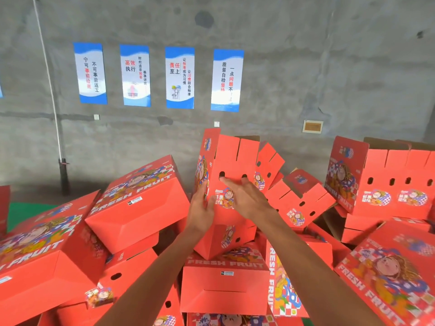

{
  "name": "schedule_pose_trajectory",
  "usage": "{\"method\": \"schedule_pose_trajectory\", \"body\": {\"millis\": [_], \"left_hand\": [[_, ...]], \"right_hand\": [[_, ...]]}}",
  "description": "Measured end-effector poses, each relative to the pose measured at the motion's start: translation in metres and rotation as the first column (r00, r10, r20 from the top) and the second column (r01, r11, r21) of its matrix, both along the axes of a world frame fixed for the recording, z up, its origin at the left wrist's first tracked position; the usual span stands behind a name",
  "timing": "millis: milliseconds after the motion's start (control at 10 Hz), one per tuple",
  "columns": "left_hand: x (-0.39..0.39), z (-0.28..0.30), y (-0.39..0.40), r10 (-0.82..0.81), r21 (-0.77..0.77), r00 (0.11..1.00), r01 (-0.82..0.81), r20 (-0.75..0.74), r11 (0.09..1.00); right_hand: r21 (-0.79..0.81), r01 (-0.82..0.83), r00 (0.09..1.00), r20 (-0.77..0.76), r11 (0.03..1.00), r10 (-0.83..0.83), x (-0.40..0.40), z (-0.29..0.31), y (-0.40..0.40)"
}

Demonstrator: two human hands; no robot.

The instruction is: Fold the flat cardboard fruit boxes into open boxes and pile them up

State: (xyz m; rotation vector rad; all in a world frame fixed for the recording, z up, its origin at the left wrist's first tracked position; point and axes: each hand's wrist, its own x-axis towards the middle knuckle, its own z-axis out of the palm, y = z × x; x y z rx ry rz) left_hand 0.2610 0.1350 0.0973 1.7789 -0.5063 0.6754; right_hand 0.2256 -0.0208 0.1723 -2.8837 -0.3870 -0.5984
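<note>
Red fruit box (231,161) upright: left hand (200,211) seemingly grips its corner, right hand (244,198) flat against it.

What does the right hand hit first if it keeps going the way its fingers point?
The right hand already lies with straight fingers on the side panel of the upright red box, pointing up-left toward its vent hole. Going on, it would likely slide to that hole; depth past the panel is unclear.

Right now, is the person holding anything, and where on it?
Yes: a folded red box, upright. The left hand grips its left corner edge; the right hand lies flat against its holed side.
</note>
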Motion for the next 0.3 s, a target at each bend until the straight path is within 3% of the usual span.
{"method": "schedule_pose_trajectory", "body": {"millis": [200, 300], "left_hand": [[-0.008, 0.017, 0.002, -0.007, 0.052, 0.995, 0.012, -0.098, 0.999], [-0.023, 0.029, 0.010, 0.039, 0.076, 0.997, -0.034, -0.069, 0.997]], "right_hand": [[-0.011, 0.035, 0.999, -0.030, 0.999, -0.035, -0.016, 0.015, 0.004], [0.054, 0.012, 0.987, 0.160, 0.998, -0.021, -0.046, 0.015, -0.004]]}}
